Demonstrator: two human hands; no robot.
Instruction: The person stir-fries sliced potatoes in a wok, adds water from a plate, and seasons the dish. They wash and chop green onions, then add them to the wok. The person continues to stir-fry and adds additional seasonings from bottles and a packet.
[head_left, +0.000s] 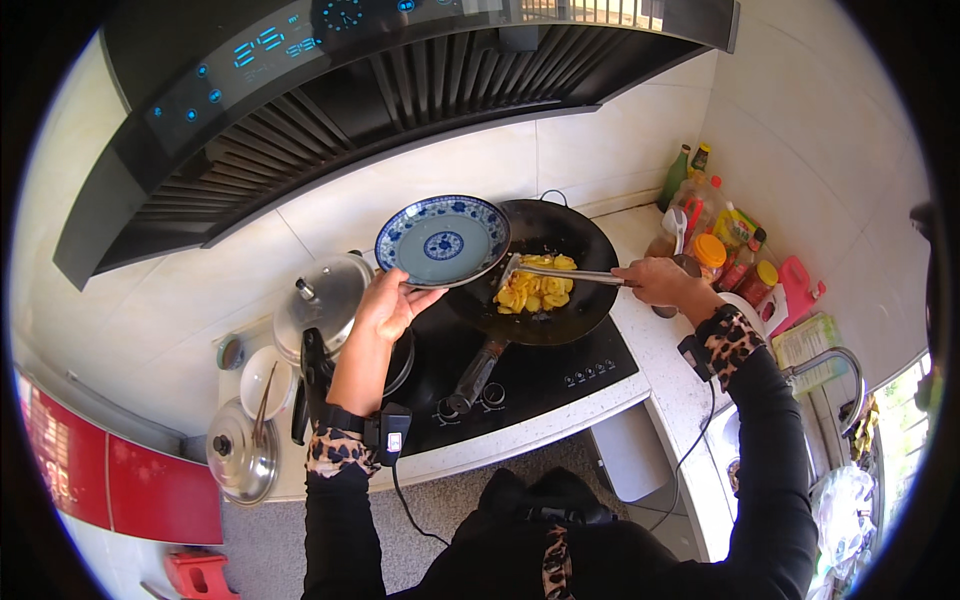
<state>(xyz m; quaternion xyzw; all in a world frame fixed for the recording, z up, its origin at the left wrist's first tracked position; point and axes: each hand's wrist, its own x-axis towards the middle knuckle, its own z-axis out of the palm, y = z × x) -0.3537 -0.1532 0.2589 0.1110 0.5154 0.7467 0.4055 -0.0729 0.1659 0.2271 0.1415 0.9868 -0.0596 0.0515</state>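
My left hand (391, 304) holds a blue-and-white patterned plate (442, 241) by its near rim, above the left edge of a black wok (589, 300). Nothing lies on the plate. The wok stands on a black glass hob (525, 390), its handle pointing towards me. Yellow slices of food, perhaps potato (534, 289), lie heaped in the wok. My right hand (664, 281) is closed around the handle of a metal spatula (577, 274), whose blade touches the left side of the heap.
A pressure cooker (322, 300), a white bowl (267, 381) with chopsticks and a metal lid (241, 457) stand on the left. Bottles and jars (709, 255) line the right wall beside the wok. A range hood (375, 97) hangs above; a faucet (832, 360) is at right.
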